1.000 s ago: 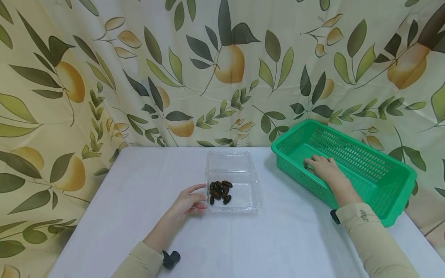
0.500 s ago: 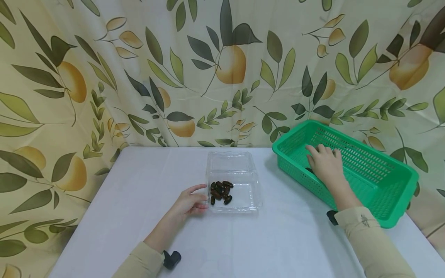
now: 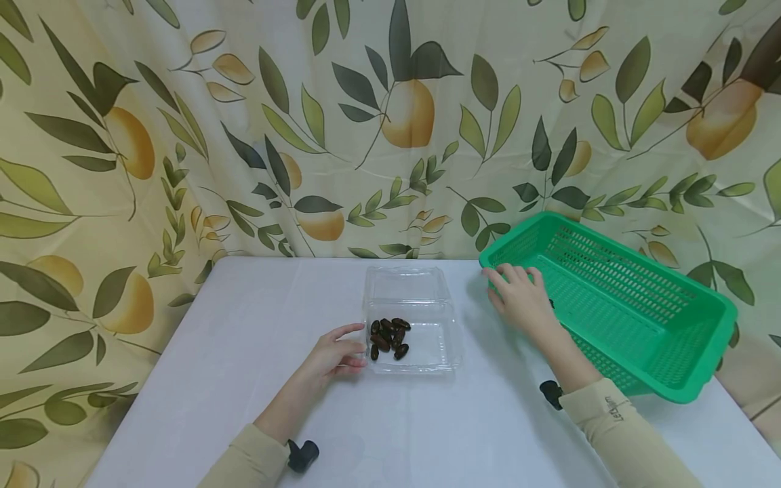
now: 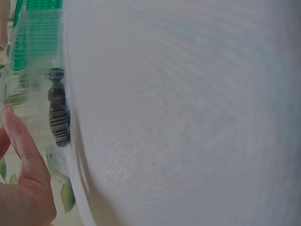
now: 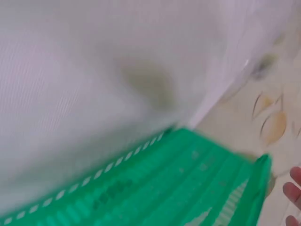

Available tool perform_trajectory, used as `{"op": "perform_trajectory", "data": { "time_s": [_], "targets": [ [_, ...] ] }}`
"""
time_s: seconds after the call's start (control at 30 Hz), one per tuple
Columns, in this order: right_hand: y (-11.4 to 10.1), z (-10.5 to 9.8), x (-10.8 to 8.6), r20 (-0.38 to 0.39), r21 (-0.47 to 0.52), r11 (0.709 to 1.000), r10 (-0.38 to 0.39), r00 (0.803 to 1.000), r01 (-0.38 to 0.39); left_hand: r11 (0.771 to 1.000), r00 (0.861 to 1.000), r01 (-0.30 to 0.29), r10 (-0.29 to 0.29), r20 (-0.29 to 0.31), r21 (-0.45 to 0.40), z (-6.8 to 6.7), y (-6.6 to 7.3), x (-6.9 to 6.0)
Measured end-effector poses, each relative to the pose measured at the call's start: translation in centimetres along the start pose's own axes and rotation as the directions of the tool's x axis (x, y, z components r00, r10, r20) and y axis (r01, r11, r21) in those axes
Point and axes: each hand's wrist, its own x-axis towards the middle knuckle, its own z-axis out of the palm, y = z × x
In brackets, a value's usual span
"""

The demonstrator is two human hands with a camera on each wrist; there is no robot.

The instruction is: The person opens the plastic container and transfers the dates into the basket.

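In the head view, a clear plastic clamshell box (image 3: pixel 430 342) lies with its lid folded back on the white table. Several glossy dark brown dates (image 3: pixel 382 339) are grouped at its left side. My left hand (image 3: pixel 332 354) touches the box's left edge with mostly straight fingers; in the left wrist view one of its fingers (image 4: pixel 23 146) reaches up to the box wall. My right hand (image 3: pixel 521 301) is over the left rim of a green plastic basket (image 3: pixel 634 325), its fingers bent downward. Whatever may be under those fingers is hidden; the right wrist view catches only fingertips (image 5: pixel 294 190).
A small dark thing (image 3: pixel 552 303) shows beside the right wrist, inside the basket. White tablecloth (image 3: pixel 464 420) lies between box and basket and in front of both. A leaf-and-fruit patterned curtain (image 3: pixel 244 135) hangs behind the table and along its left side.
My right hand has risen from inside the basket and moved left to its left rim. The left hand, box and dates stay as they were.
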Motion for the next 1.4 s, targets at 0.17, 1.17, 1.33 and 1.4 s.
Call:
{"op": "perform_trajectory", "data": {
  "time_s": [0.17, 1.17, 1.33, 1.4],
  "targets": [
    [-2.6, 1.0, 0.1, 0.057, 0.008, 0.999, -0.047, 0.997, 0.046, 1.000, 1.000, -0.002, 0.002, 0.001, 0.005, 0.0, 0.0, 0.0],
    [-9.4, 4.4, 1.0, 0.252, 0.203, 0.900, -0.428, 0.868, 0.385, 1.000, 1.000, -0.010, 0.010, 0.007, -0.013, 0.0, -0.2, 0.0],
    [-9.6, 4.4, 1.2, 0.274, 0.247, 0.877, -0.470, 0.839, 0.411, 1.000, 1.000, -0.001, 0.001, 0.001, -0.012, 0.0, -0.1, 0.0],
    [-9.7, 4.5, 1.3, 0.281, 0.258, 0.874, -0.476, 0.834, 0.412, 1.000, 1.000, -0.001, 0.001, 0.000, -0.010, 0.1, 0.0, 0.0]
  ]
}}
